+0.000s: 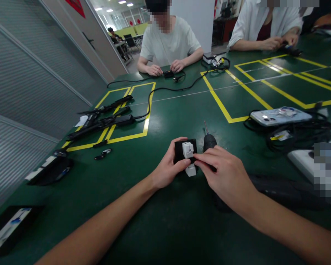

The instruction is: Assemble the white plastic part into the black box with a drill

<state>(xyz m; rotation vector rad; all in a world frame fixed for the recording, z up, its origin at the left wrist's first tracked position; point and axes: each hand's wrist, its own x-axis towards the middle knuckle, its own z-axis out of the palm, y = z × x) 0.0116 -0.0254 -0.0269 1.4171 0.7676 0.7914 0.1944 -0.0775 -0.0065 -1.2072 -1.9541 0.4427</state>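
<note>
In the middle of the table my left hand (168, 165) is closed around a small black square panel (178, 150). Its thumb presses on the front. Two white blocks sit on the panel: an upper white module (188, 149) and a lower white module (191, 170). My right hand (223, 169) pinches with thumb and forefinger at the right edge of the upper module. Whatever is between those fingertips is too small to make out. Partly under my right hand lies a black power screwdriver (209, 140), its thin metal bit pointing away from me.
Black cables and tools (107, 123) lie on yellow tape to the left. At right, a phone (280, 116) rests on coiled cables (295, 138). Black boxes (51, 171) stand at the left edge. Two people work across the table, one handling a small black part (168, 74).
</note>
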